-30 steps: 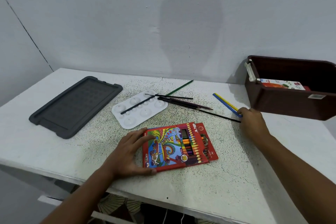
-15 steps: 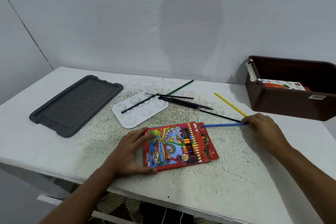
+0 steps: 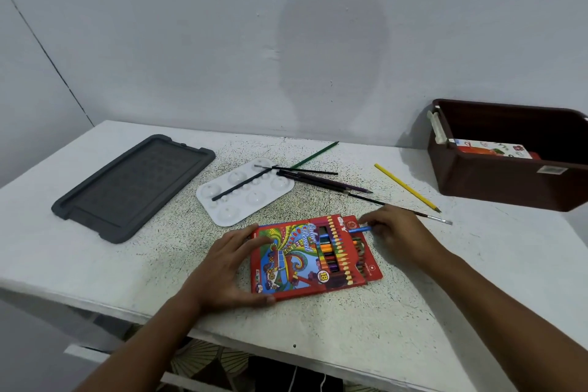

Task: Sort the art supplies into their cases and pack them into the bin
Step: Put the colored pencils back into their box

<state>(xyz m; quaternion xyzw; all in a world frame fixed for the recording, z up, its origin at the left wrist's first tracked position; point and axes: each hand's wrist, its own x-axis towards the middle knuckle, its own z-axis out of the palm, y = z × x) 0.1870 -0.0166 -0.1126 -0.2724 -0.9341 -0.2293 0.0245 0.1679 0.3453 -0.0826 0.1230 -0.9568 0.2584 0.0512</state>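
From the head camera: the red coloured-pencil box lies flat on the counter, close to the near edge. Thin card, I'd say, so light and liable to skid. The left hand pins it, fingers spread over the left side, thumb hooked on the near edge.

The right hand has a narrow grip, fingertips pinching the blue pencil at its back end, tip pointing into the open top right corner of the box. A stiff, thin stick, smooth and apt to roll; holding near the end looks right for sliding it in.

Loose on the counter: a yellow pencil, a green pencil, and dark paintbrushes beside the white palette. The brown bin sits far right, a printed box inside. A grey tray lies to the left.
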